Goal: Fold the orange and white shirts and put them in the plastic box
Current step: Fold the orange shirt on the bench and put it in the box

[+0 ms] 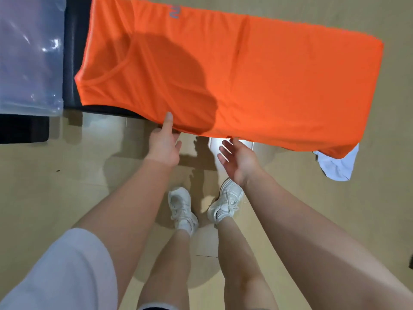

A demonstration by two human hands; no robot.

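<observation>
The orange shirt lies spread flat as a long rectangle over a dark surface, its near edge hanging toward me. A corner of the white shirt sticks out from under its lower right end. My left hand touches the near edge of the orange shirt, thumb lying on the fabric and fingers underneath. My right hand hovers just below that edge, palm turned inward, fingers spread, holding nothing. The clear plastic box sits at the far left beside the shirt.
A dark bench or table carries the box and the shirt's left end. Below is a tan tiled floor with my legs and white sneakers standing close to the edge. My shadow falls across the orange fabric.
</observation>
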